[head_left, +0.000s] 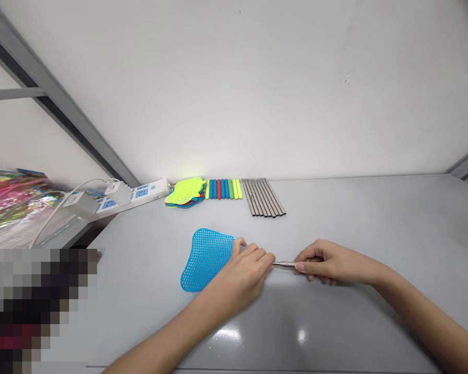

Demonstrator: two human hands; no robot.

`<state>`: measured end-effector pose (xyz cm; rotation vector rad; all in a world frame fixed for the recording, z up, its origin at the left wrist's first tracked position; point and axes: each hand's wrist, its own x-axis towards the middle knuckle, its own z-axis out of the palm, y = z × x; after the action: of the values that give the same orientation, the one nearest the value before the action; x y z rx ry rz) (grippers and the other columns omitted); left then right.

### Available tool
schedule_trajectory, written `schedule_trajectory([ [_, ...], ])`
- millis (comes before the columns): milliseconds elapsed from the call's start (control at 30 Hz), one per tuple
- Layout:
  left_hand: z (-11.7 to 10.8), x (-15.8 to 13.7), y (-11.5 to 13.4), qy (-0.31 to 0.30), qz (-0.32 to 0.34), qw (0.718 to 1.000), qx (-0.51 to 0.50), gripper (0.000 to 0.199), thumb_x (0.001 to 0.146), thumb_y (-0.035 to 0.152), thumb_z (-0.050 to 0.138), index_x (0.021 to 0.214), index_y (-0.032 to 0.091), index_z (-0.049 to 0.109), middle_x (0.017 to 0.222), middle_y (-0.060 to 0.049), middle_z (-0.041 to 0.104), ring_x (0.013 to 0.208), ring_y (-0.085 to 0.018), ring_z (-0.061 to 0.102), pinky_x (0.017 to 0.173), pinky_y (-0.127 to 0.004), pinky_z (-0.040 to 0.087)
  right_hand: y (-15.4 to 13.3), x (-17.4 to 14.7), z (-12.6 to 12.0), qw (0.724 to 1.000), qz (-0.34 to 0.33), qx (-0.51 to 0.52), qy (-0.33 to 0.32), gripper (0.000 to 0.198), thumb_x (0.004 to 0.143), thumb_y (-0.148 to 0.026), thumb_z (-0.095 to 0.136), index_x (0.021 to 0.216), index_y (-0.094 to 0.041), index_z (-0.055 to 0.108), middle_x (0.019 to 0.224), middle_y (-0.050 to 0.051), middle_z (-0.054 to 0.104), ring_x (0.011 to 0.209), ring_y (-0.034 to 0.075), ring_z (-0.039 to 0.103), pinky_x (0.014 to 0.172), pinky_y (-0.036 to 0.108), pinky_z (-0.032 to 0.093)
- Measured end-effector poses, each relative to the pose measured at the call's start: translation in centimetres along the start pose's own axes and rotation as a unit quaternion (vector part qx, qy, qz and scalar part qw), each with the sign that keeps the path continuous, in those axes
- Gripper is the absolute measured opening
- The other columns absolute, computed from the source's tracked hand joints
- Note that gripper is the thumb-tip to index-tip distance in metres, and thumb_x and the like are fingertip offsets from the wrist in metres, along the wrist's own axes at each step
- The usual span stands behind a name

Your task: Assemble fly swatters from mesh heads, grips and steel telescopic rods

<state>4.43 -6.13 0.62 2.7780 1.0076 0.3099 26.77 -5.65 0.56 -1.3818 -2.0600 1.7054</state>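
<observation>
A blue perforated fly swatter head (208, 259) lies at the middle of the table, partly covered by my left hand (251, 267). My left fingers are closed around its narrow end, where a thin metal rod (284, 264) comes out toward the right. The join between swatter head and rod is hidden under those fingers. My right hand (322, 262) pinches the rod between thumb and fingers, and the rod's far part is concealed in the palm. Both hands are close to the tabletop, with a short stretch of rod showing between them.
Along the wall lie stacked swatter heads (185, 191), a row of coloured handle grips (224, 189) and several metal tubes (263, 197). A white power strip (132, 198) with plugged-in chargers runs along the left edge. Plastic-wrapped items (19, 208) sit beyond it.
</observation>
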Motion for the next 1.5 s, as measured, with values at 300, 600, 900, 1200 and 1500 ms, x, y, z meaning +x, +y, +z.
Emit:
schedule_trajectory([
  [300, 1.5, -0.2, 0.6, -0.021, 0.027, 0.999, -0.006, 0.017, 0.077, 0.005, 0.037, 0.077, 0.016, 0.050, 0.070, -0.001, 0.050, 0.062, -0.014, 0.046, 0.057, -0.026, 0.037, -0.9, 1.1, 2.3, 0.997, -0.073, 0.011, -0.006, 0.036, 0.082, -0.040, 0.040, 0.056, -0.015, 0.042, 0.050, -0.006, 0.032, 0.044, 0.005, 0.024, 0.040, 0.020, 0.019],
  [600, 1.0, 0.2, -0.2, -0.015, 0.023, 0.999, -0.028, 0.019, 0.080, 0.010, 0.037, 0.071, 0.016, 0.052, 0.065, -0.001, 0.053, 0.060, -0.012, 0.050, 0.058, -0.024, 0.038, -0.9, 1.1, 2.0, 0.996, -0.081, 0.025, -0.016, 0.040, 0.082, -0.041, 0.039, 0.051, -0.017, 0.031, 0.048, -0.007, 0.024, 0.045, 0.005, 0.018, 0.042, 0.023, 0.014],
  [900, 0.1, 0.1, -1.0, -0.020, -0.002, 0.998, -0.053, 0.022, 0.084, 0.016, 0.037, 0.070, 0.016, 0.054, 0.067, 0.000, 0.057, 0.063, -0.012, 0.052, 0.058, -0.023, 0.036, -0.7, 0.8, 1.9, 0.998, -0.053, 0.015, -0.002, 0.043, 0.081, -0.046, 0.040, 0.051, -0.017, 0.032, 0.046, -0.007, 0.025, 0.042, 0.005, 0.019, 0.040, 0.023, 0.014],
  [1200, -0.5, -0.1, -2.4, -0.018, -0.002, 0.998, -0.063, 0.021, 0.084, 0.015, 0.036, 0.073, 0.016, 0.054, 0.069, 0.000, 0.058, 0.067, -0.012, 0.052, 0.062, -0.023, 0.036, -0.6, 0.6, 1.2, 0.999, -0.046, 0.024, 0.003, 0.042, 0.080, -0.046, 0.042, 0.051, -0.017, 0.032, 0.047, -0.006, 0.028, 0.041, 0.004, 0.020, 0.039, 0.022, 0.015],
  [1500, -1.0, -0.1, -3.1, -0.017, -0.015, 0.997, -0.071, 0.021, 0.083, 0.013, 0.037, 0.073, 0.016, 0.055, 0.071, 0.000, 0.058, 0.067, -0.012, 0.052, 0.063, -0.022, 0.036, -0.3, 0.2, 0.3, 0.998, -0.052, 0.024, 0.004, 0.040, 0.080, -0.042, 0.044, 0.051, -0.017, 0.032, 0.045, -0.007, 0.027, 0.040, 0.004, 0.019, 0.039, 0.023, 0.014],
])
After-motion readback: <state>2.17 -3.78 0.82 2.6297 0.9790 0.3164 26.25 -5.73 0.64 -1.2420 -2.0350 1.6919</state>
